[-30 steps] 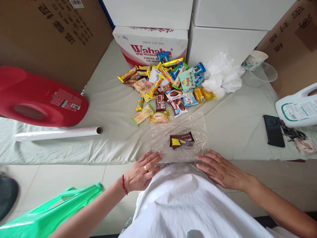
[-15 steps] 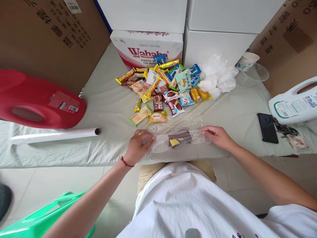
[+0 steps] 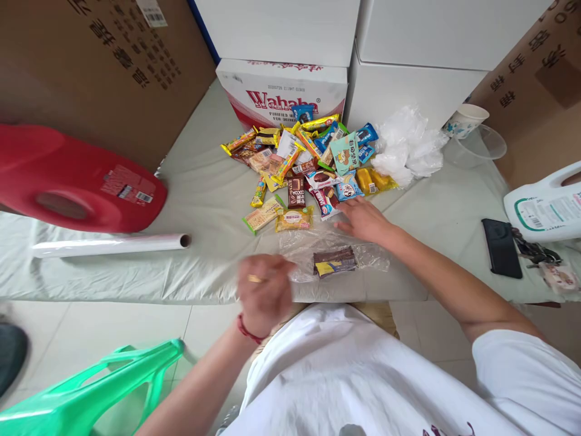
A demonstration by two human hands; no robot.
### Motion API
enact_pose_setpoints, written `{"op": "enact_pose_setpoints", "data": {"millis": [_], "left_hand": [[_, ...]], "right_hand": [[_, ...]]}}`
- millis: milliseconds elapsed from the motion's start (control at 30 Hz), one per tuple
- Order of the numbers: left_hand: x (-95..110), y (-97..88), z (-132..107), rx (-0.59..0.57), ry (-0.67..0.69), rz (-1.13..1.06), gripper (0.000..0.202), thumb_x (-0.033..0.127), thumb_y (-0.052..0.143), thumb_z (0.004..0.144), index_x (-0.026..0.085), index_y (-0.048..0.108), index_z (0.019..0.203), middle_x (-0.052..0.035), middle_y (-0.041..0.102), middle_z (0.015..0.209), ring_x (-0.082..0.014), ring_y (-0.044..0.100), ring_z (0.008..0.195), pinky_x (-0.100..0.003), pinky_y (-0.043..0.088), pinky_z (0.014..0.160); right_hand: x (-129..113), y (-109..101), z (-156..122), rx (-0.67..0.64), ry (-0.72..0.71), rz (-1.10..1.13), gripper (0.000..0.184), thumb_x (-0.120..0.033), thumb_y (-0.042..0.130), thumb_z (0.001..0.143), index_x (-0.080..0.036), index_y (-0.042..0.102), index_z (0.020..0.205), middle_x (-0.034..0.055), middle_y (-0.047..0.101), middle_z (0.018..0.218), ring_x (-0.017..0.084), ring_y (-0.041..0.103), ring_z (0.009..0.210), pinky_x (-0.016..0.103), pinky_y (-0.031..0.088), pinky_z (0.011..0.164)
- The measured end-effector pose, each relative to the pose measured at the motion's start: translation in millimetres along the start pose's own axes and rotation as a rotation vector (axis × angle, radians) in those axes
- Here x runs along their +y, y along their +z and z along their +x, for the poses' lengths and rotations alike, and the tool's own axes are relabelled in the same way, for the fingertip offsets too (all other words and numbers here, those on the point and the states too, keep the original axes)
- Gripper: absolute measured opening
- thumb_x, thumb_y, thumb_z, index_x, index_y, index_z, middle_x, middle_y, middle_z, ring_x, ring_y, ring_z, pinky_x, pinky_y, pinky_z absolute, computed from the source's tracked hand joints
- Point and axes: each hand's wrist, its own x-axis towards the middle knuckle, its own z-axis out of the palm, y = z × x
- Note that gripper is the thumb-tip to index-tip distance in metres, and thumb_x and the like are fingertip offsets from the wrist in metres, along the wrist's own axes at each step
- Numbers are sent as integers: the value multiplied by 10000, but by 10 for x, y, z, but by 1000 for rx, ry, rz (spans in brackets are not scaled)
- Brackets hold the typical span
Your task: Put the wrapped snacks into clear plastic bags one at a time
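The right hand (image 3: 365, 221), spread and gripping nothing, extends to the snack pile (image 3: 296, 192); the left hand (image 3: 267, 292) (curled, too blurred to tell if it holds anything) is beside clear film (image 3: 374, 259) and dark bars (image 3: 334, 260) near the surface's (image 3: 213, 269) edge. A snag could drag the film, spilling the bars.

I have open cloth (image 3: 436, 218) between the right hand (image 3: 365, 221) and the phone (image 3: 502, 248). Ahead, the snack pile (image 3: 297, 191) and white boxes (image 3: 422, 91) bar my way; leftward, a white roll (image 3: 111, 244). The blurred left hand (image 3: 265, 290) probably narrows the near edge.
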Motion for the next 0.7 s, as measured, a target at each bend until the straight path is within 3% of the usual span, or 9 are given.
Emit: {"op": "enact_pose_setpoints", "data": {"millis": [67,133,233,300,400,533,633,700], "left_hand": [[258,147,-48,-269,65,-25,256,162,571,928,218,691,1147,-55,690,965,-211,572,869,-384,446,796],[374,359,-98,-463,36,34,273,291,562,981,222,705,1204,-67,692,926,-234,558,855,-398,402,745],[349,625,-148,-624,-24,107,306,340,497,1028,243,729,1202,-78,686,890,-254,560,878,-401,366,727],[304,708,-160,-669,-53,126,323,325,467,1041,251,727,1220,-87,690,900,-261,565,908,-405,365,749],[288,721,-157,-699,-73,127,332,317,449,1046,254,728,1215,-97,692,904,-267,569,938,-410,370,774],[308,700,-147,-730,-68,118,334,320,448,1046,260,721,1228,-96,697,911,-270,568,951,-412,372,779],[303,700,-128,-734,-74,126,331,333,444,1047,262,731,1196,-96,693,919,-275,559,955,-416,371,779],[296,697,-105,-743,-79,125,321,334,455,1042,263,741,1171,-101,689,924,-278,553,958,-417,375,783]], "right_hand": [[-55,51,177,-63,56,-40,493,-434,686,923,-117,639,1297,199,693,1177,375,544,1168,438,427,953],[-48,74,281,-126,75,-32,343,-339,708,901,-144,688,1182,165,727,1048,361,573,1108,417,418,912],[24,21,258,-192,-47,48,97,-218,662,899,-181,736,949,103,718,908,293,594,971,377,402,885],[60,-58,126,-124,-206,108,90,-204,644,898,-183,727,872,97,692,933,270,575,958,368,397,902],[60,-167,-141,5,-380,222,111,-206,584,924,-181,692,915,97,654,1015,241,564,974,337,416,888],[19,-133,-263,49,-175,148,203,-261,480,1011,-168,660,1008,108,666,1003,247,580,981,324,437,835],[-30,26,-91,6,-78,1,293,-365,524,1020,-151,661,1166,152,689,1131,310,565,1117,358,434,873],[-64,134,71,-44,-45,-23,369,-355,612,974,-127,632,1263,180,688,1199,332,562,1153,368,428,891]]}}
